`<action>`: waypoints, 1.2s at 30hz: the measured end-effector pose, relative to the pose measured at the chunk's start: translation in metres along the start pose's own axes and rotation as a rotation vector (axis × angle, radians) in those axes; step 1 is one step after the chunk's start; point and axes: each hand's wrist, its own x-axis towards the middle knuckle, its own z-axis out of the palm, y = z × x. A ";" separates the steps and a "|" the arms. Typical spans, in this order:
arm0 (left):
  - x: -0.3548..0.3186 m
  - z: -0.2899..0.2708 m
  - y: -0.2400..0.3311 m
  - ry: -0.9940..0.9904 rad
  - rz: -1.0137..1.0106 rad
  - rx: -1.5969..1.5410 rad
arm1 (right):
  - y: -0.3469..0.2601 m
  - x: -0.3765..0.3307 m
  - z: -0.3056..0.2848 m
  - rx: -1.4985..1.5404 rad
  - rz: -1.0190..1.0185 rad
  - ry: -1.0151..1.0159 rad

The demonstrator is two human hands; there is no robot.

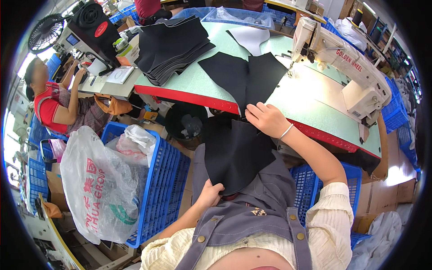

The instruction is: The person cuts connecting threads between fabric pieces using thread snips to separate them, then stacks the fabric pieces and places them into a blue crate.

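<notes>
A black cut fabric panel (238, 155) hangs over the table's front edge side and spreads across my lap. My left hand (211, 193) pinches its lower left edge between thumb and fingers. At the table's front edge, my right hand (266, 119) has its fingers closed on black fabric, where the lap panel nears another black panel (265, 74). That second panel lies on the pale green tabletop (216, 92) with a line down its middle. Its right edge reaches close to the needle area of a white sewing machine (330, 49), whose lamp shines on the table.
A thick stack of black panels (173, 47) lies at the table's far left, and a white piece (249, 38) at the back. To my left stands a blue crate (164, 189) with plastic bags. Another crate (353, 180) is at my right. A co-worker (58, 103) sits at far left.
</notes>
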 end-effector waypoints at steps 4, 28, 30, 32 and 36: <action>-0.003 0.001 0.001 -0.005 -0.015 -0.018 | -0.005 0.002 0.015 0.003 0.004 0.058; 0.007 0.012 -0.013 -0.072 0.057 0.023 | -0.011 0.025 0.014 -0.080 -0.089 0.119; 0.004 0.012 -0.012 -0.134 0.099 -0.033 | -0.012 0.023 0.015 -0.048 -0.068 0.099; 0.002 0.006 -0.015 -0.098 0.117 -0.041 | -0.017 0.031 0.014 0.100 0.025 0.129; 0.008 -0.002 -0.015 -0.173 -0.042 0.014 | -0.003 0.037 0.015 0.265 0.213 0.145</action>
